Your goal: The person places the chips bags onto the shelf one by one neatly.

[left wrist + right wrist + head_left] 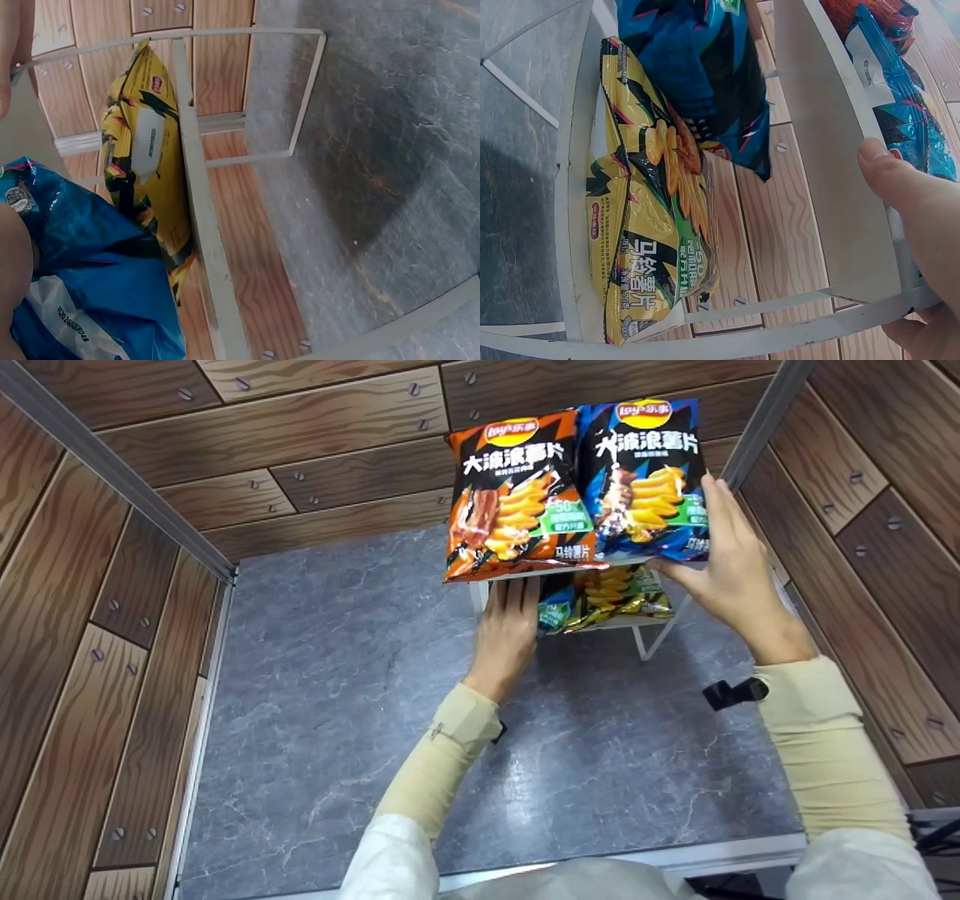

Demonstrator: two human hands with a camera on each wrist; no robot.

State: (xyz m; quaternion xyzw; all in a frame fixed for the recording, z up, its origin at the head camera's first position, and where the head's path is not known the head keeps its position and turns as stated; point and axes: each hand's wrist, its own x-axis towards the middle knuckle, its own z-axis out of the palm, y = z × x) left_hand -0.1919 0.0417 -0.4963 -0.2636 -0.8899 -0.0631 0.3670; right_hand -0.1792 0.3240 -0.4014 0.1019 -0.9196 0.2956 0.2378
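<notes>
A white two-tier rack (817,150) holds bags of chips. On its top shelf an orange-and-black chip bag (517,499) leans beside a blue-and-black chip bag (645,480). My left hand (506,637) reaches in under the top shelf and holds another blue chip bag (97,255); its fingers are mostly hidden. A yellow chip bag (649,217) lies on the lower shelf, and the held bag overlaps it in the right wrist view. At the rack's right corner my right hand (739,566) grips the top shelf, thumb on the front edge, fingers up along the side.
The rack stands toward the back right of a grey marbled table (337,697). Wood-patterned panels (360,457) enclose it at the back and both sides, with metal posts (150,480) at the corners. A white edge (637,859) runs along the table's front.
</notes>
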